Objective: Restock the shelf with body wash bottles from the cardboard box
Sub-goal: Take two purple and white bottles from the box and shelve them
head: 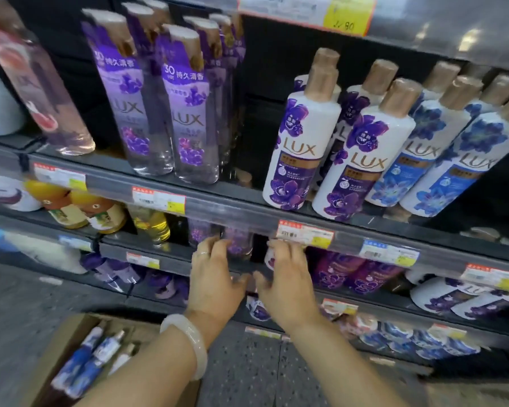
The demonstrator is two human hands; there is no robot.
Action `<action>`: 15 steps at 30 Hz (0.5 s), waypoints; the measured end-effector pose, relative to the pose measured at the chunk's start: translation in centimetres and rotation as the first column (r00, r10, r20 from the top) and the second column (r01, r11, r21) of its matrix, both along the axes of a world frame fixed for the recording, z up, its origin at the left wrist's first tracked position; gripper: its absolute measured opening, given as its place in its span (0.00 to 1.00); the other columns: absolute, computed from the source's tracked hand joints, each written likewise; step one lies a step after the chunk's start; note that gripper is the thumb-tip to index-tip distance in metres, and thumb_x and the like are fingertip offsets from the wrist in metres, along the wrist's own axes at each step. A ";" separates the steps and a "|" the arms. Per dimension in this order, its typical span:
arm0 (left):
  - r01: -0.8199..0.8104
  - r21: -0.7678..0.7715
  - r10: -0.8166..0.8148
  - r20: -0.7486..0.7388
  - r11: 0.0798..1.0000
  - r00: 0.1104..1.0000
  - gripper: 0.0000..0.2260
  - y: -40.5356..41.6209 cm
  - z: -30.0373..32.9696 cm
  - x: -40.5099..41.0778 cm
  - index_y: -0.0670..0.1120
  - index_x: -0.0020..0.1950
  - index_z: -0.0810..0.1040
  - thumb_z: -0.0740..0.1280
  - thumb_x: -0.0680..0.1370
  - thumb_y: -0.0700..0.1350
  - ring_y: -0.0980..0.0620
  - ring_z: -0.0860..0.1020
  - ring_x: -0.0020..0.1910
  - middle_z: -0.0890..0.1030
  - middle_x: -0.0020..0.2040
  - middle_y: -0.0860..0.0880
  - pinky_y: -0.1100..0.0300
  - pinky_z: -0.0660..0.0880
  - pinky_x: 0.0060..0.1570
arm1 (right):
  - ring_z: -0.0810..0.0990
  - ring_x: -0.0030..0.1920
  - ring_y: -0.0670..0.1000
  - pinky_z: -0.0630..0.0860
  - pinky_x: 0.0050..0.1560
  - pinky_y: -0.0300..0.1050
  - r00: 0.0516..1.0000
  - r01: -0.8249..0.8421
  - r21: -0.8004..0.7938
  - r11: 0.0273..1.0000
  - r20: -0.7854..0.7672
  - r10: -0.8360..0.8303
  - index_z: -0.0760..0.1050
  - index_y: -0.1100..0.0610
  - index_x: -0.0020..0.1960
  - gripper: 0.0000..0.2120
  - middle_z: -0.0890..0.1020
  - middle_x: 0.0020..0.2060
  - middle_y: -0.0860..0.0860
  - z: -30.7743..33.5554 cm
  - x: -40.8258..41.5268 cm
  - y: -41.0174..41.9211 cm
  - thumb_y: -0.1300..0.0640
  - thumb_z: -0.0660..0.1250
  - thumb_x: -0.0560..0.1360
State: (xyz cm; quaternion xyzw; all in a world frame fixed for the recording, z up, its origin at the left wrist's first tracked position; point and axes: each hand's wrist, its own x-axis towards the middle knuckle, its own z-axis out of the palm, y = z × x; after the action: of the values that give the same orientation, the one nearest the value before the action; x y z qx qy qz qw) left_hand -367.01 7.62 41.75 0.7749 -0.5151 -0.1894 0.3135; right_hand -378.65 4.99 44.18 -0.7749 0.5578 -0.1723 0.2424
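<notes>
My left hand (pixel 215 277) and my right hand (pixel 285 277) both reach into the second shelf down, side by side. The left fingers curl round a clear purple body wash bottle (pixel 238 242) standing at the shelf's front. The right fingers touch a white and purple bottle (pixel 269 257) just under the shelf rail; how they hold it is hidden. The cardboard box (pixel 59 348) lies on the floor at lower left, with several blue and white bottles (pixel 88 359) lying in it.
The upper shelf (pixel 218 198) carries tall clear purple Lux bottles (pixel 185 113) and white Lux bottles (pixel 300 133) with brown caps. Price tags (pixel 304 233) line the rails. Yellow bottles (pixel 153 224) stand left of my hands. Lower shelves hold more purple and blue bottles.
</notes>
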 end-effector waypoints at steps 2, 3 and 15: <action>-0.030 0.101 0.030 0.007 0.994 1.000 0.28 2.3 -1.1 0.9 0.44 0.65 0.71 0.75 0.67 0.43 0.45 0.67 0.66 0.67 0.65 0.45 0.57 0.64 0.66 | 0.65 0.66 0.54 0.65 0.66 0.44 0.987 -0.055 0.140 0.989 -0.142 0.075 0.63 0.55 0.68 0.25 0.65 0.64 0.53 -0.9 0.8 1.7 0.55 0.66 0.74; -0.044 0.134 0.046 -0.009 0.990 0.999 0.28 3.6 -1.5 1.5 0.44 0.65 0.72 0.75 0.66 0.43 0.45 0.67 0.65 0.68 0.64 0.44 0.58 0.65 0.65 | 0.65 0.66 0.55 0.66 0.66 0.46 0.976 -0.067 0.197 0.978 -0.191 0.105 0.63 0.55 0.68 0.24 0.64 0.64 0.54 -1.3 1.4 2.6 0.54 0.66 0.74; -0.352 0.361 0.371 0.020 0.863 0.929 0.27 16.6 -4.8 16.2 0.41 0.64 0.73 0.74 0.67 0.43 0.38 0.69 0.62 0.71 0.61 0.37 0.54 0.66 0.64 | 0.65 0.67 0.58 0.67 0.64 0.48 0.879 -0.287 0.394 0.873 -0.255 0.404 0.63 0.58 0.68 0.24 0.65 0.64 0.56 -4.8 15.5 10.1 0.55 0.66 0.75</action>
State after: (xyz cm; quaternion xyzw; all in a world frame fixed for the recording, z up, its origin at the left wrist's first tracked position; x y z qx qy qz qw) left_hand -350.78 24.22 36.91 0.8966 -0.3094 -0.2374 0.2098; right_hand -363.16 15.09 39.34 -0.8259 0.4620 0.1067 0.3049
